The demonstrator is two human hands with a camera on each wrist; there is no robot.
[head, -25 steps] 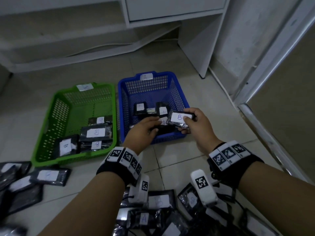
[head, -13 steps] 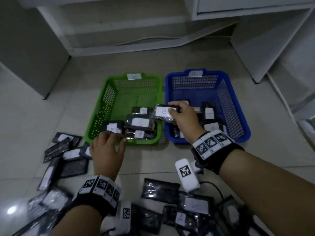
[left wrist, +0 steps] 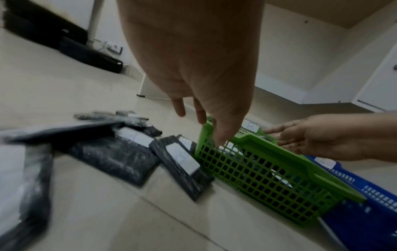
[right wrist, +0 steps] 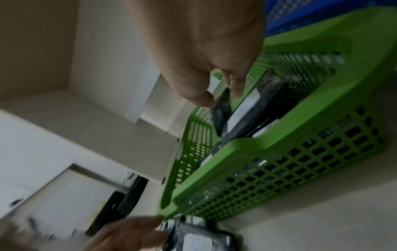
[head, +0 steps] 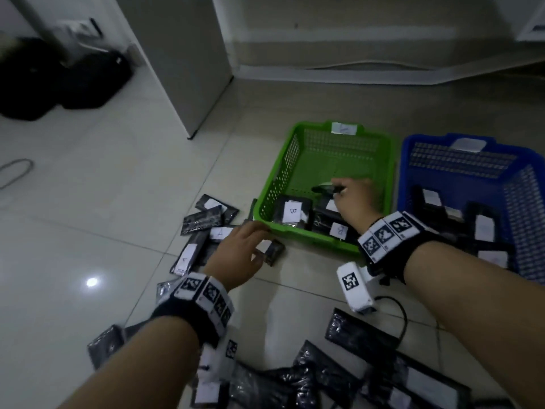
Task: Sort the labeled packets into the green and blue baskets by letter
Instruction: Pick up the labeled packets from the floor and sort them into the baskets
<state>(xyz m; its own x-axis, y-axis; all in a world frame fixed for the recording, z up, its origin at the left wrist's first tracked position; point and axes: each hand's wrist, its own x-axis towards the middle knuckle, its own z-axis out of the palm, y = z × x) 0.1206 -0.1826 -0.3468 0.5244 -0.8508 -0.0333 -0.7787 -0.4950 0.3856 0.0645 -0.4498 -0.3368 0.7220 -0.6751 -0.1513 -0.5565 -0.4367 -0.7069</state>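
The green basket (head: pixel 278 175) stands on the tiled floor with the blue basket (head: pixel 528 199) at its right; both hold black packets with white labels. One packet in the green basket reads B (head: pixel 292 212). My right hand (head: pixel 339 188) reaches into the green basket and pinches a dark packet (right wrist: pixel 219 117) between thumb and finger, low over the others. My left hand (head: pixel 256 243) hovers with straight fingers over a loose packet (head: pixel 272 250) lying by the green basket's front left corner (left wrist: pixel 206 135). Whether it touches the packet is unclear.
More loose packets lie on the floor left of the green basket (head: pixel 206 216) and close in front of me (head: pixel 354 335). A grey cabinet panel (head: pixel 182 69) stands behind, black bags (head: pixel 59 78) at far left, and a cable (head: pixel 14 172) on the floor.
My right hand carried the B packet from beside the blue basket into the green one. My left hand moved forward to the packet by the basket's corner. The view swung left.
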